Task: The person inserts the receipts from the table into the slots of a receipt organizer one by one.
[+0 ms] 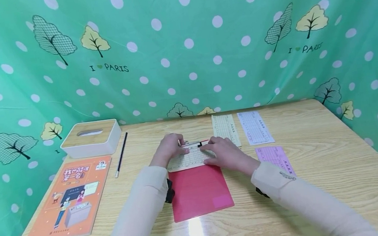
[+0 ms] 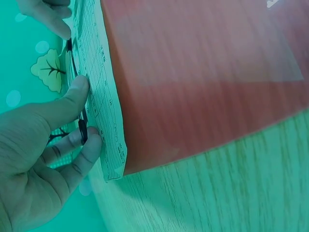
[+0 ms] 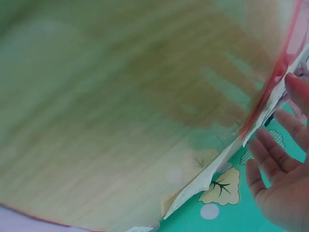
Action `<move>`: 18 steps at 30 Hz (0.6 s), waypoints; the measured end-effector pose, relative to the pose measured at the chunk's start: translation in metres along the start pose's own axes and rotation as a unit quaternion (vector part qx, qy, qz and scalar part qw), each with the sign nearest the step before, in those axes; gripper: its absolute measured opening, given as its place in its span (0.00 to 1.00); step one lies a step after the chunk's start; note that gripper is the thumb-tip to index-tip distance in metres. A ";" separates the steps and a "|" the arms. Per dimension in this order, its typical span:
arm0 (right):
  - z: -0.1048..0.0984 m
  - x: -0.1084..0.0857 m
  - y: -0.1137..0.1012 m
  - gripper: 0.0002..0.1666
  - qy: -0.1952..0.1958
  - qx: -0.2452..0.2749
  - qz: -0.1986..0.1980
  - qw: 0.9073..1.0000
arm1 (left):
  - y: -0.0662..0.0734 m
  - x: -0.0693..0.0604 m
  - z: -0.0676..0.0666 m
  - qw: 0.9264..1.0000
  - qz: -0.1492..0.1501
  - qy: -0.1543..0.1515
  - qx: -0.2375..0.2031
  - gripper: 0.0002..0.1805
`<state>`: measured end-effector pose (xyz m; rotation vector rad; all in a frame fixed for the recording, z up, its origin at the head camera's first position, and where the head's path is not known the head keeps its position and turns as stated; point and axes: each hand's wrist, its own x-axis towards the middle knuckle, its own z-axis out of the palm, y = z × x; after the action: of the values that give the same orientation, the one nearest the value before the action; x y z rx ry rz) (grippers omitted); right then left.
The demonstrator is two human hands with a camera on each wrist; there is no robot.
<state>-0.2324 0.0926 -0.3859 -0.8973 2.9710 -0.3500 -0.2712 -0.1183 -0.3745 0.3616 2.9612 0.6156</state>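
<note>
A red clipboard (image 1: 199, 194) lies on the table with a printed cream slip (image 1: 187, 161) across its top end. Along that end runs a thin metal clip (image 1: 193, 144) with black end pieces. My left hand (image 1: 171, 148) pinches the clip near its left end, thumb over the bar and fingers by the black piece, as the left wrist view shows. Over on the other side, my right hand (image 1: 226, 153) touches the clip's right end with a fingertip, its thumb against the slip. In the right wrist view its other fingers (image 3: 273, 157) are loosely bent.
Right of the clipboard are a cream slip (image 1: 224, 123), a white slip (image 1: 254, 127) and a purple slip (image 1: 275, 158). To the left lie an orange book (image 1: 56, 215) and a pencil (image 1: 121, 153), with a tissue box (image 1: 107, 141) behind. A green curtain (image 1: 190, 67) hangs at the back.
</note>
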 end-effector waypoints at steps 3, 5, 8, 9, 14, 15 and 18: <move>0.003 -0.004 0.000 0.25 0.008 -0.004 -0.023 1.000 | 0.000 0.000 0.000 1.000 -0.001 0.000 -0.003 0.13; 0.004 -0.007 -0.001 0.23 0.011 -0.008 -0.033 0.999 | 0.001 0.000 0.000 1.000 -0.002 -0.001 -0.006 0.12; 0.007 -0.008 -0.002 0.22 0.014 -0.006 -0.037 0.999 | 0.001 0.000 -0.002 1.000 -0.007 -0.006 -0.011 0.12; 0.007 -0.008 -0.002 0.22 0.015 -0.005 -0.037 0.999 | 0.001 0.001 -0.002 1.000 -0.010 -0.008 -0.013 0.12; 0.007 -0.009 -0.004 0.22 0.018 -0.005 -0.045 0.999 | 0.000 0.003 -0.004 1.000 -0.022 -0.016 -0.013 0.11; 0.007 -0.009 -0.004 0.22 0.019 -0.005 -0.045 0.999 | 0.000 0.003 -0.004 1.000 -0.024 -0.016 -0.012 0.11; 0.007 -0.010 -0.004 0.22 0.020 -0.006 -0.046 0.999 | 0.001 0.005 -0.003 0.999 -0.028 -0.020 -0.013 0.11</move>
<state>-0.2214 0.0938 -0.3925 -1.0444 2.9770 -0.3580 -0.2760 -0.1172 -0.3717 0.2834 2.9117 0.6307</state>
